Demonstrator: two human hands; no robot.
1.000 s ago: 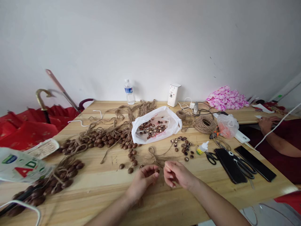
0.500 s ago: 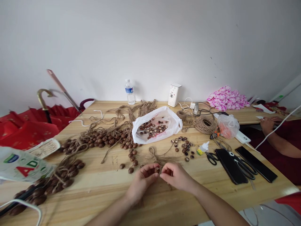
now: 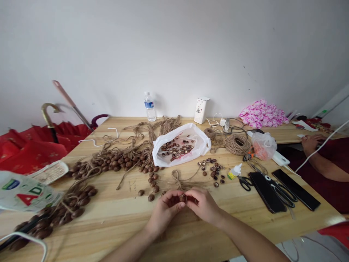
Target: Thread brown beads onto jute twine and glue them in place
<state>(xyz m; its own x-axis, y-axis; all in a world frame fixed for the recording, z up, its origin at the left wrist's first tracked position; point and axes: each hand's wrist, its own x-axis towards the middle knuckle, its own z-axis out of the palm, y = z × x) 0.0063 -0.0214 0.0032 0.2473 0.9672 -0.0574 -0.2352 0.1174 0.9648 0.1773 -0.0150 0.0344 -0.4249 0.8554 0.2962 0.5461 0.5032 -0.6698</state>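
Observation:
Low over the front middle of the table, my left hand (image 3: 169, 206) pinches a small brown nutshell (image 3: 183, 197) between thumb and fingers. My right hand (image 3: 203, 203) meets it from the other side, its fingertips closed at the same shell; whether it holds a separate piece is hidden. Just beyond my fingers lies a looped bundle of twine (image 3: 176, 178). Several half shells (image 3: 215, 169) are scattered to the right of it, beside a small glue bottle (image 3: 234, 171). More half shells lie inside an open white plastic bag (image 3: 163, 160).
Strung brown nuts (image 3: 117, 162) spread over the left side, near a large AD bottle (image 3: 27, 193). At right lie black scissors (image 3: 282, 191), two phones and a twine coil (image 3: 237, 144). A water bottle (image 3: 149, 107) stands by the wall. A co-worker's hand (image 3: 311, 142) rests at far right.
My right hand has moved left to touch the shell in my left hand, closing the small gap between them. The left hand stays nearly in place.

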